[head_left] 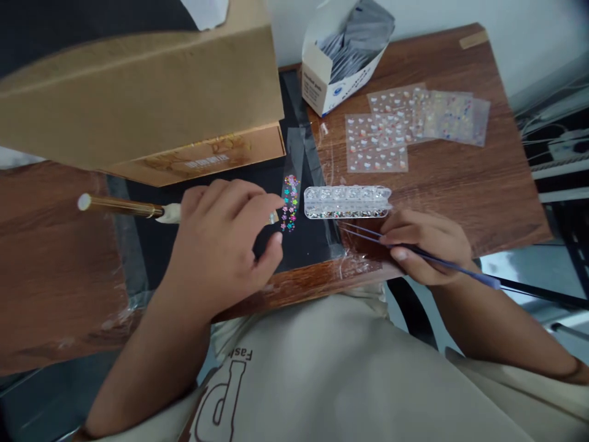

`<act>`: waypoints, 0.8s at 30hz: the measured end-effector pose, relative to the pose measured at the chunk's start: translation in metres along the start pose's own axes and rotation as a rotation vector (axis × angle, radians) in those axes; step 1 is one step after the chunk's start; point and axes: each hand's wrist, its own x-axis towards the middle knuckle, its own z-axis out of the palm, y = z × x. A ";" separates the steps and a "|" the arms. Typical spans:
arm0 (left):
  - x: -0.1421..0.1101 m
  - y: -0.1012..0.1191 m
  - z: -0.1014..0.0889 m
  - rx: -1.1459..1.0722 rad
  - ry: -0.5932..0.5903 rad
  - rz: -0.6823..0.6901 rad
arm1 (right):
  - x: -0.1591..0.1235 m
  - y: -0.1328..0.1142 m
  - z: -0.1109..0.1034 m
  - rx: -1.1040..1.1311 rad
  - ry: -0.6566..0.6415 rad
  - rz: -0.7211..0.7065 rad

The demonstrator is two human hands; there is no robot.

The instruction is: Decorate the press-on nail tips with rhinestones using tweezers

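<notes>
My left hand (225,245) is curled over a gold stick (119,205) with a white end knob. A whitish lump sits on the stick beside my knuckles, and its middle is hidden under my fingers. A small gold-toned piece (274,217) shows between my index finger and thumb, next to a clear strip of colourful flower stickers (289,202). My right hand (427,245) grips purple tweezers (414,250). Their slim tips are slightly apart, just below the clear compartment case (347,202), which has silvery and coloured bits in it.
Overlapping sticker sheets (377,144) lie at the back right, near a white box of grey alcohol-pad packets (322,92). A large cardboard box (138,98) and a flat gold box (207,161) stand at the back left. A black mat (304,248) covers the middle of the wooden table.
</notes>
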 end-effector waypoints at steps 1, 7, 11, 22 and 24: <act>0.002 0.006 -0.002 -0.008 -0.046 0.023 | 0.000 0.002 -0.003 -0.023 -0.006 0.009; 0.022 0.036 0.008 -0.018 -0.186 0.019 | -0.009 0.017 -0.009 -0.027 0.010 0.044; 0.038 0.048 0.024 -0.044 -0.176 -0.004 | -0.010 0.019 -0.009 -0.031 0.011 0.060; 0.060 0.054 0.047 -0.116 -0.185 0.014 | -0.007 0.016 -0.009 -0.161 -0.017 0.106; 0.058 0.052 0.048 -0.131 -0.179 0.019 | -0.006 0.016 -0.009 -0.150 -0.029 0.107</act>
